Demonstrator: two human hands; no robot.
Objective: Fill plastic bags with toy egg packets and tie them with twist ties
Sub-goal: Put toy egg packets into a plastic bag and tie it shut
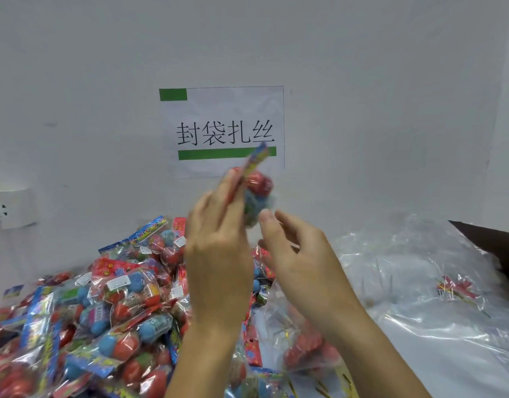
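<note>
A: Egg packet (257, 182) — one is raised in front of the wall, blurred, red and blue eggs inside with a printed card strip on top pointing toward one o'clock.

B: Who has it?

A: The left hand (219, 254) pinches it by the card strip, fingers up, back of the hand toward the camera. The right hand (299, 254) sits just at three o'clock of the left, fingers loosely curled, thumb tip near the bottom of the packet. I can't tell whether it touches; it grips nothing I can see.

B: And the rest of the packets?

A: A big pile of packets (89, 311) covers the tabletop at eight o'clock of the hands. At five o'clock, under the right wrist, lies a clear bag (308, 349) with red eggs in it.

B: Anything at three o'clock?

A: A heap of empty clear plastic bags (420, 282), and on it a small bundle of twist ties (457, 288). On the wall at twelve o'clock hangs a paper sign (224, 130) with green bars and Chinese characters. A white wall socket (9, 208) sits at nine o'clock.
</note>
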